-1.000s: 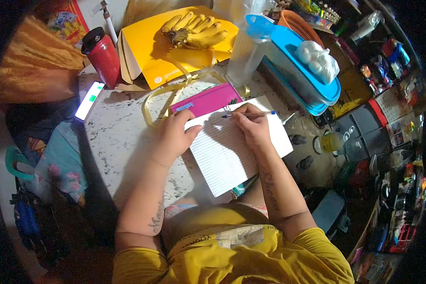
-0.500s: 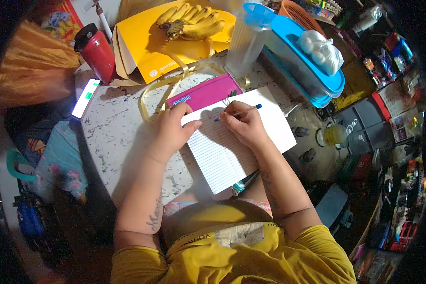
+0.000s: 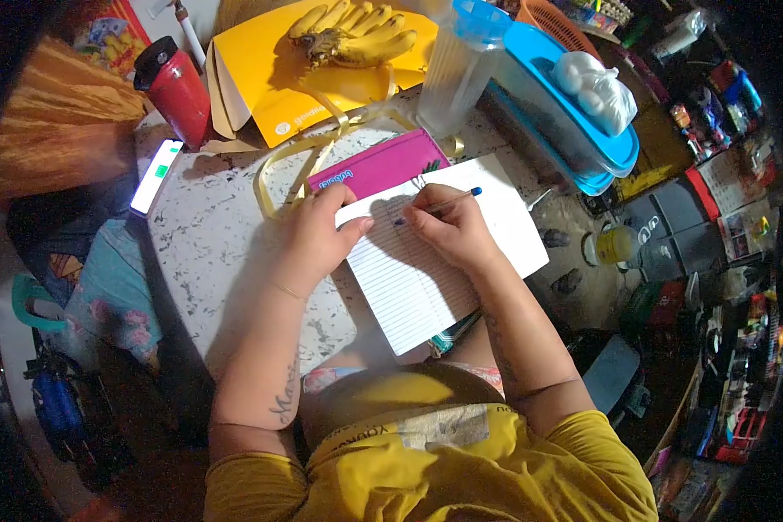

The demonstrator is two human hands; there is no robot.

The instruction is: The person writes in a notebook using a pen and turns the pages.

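Pinching a blue-ended ballpoint pen (image 3: 452,203) in the right hand (image 3: 451,230), with thumb and fingertips bunched round the barrel and the tip angled down over an open ruled notebook (image 3: 409,304). Resting the left hand (image 3: 322,237), loosely spread, on the notebook's upper left edge, with thumb over the page and fingers next to a flat lettered magenta item (image 3: 381,165). Facing, beyond the notebook, loops of cream ribbon (image 3: 268,178) on the marbled white worktop (image 3: 202,239), then a bunch of bananas (image 3: 365,45) on a yellow folder (image 3: 245,56). Having a lit phone (image 3: 155,181) and a red tumbler (image 3: 179,94) on the left, a clear pitcher (image 3: 455,83) and a blue-lidded container (image 3: 531,63) on the right.
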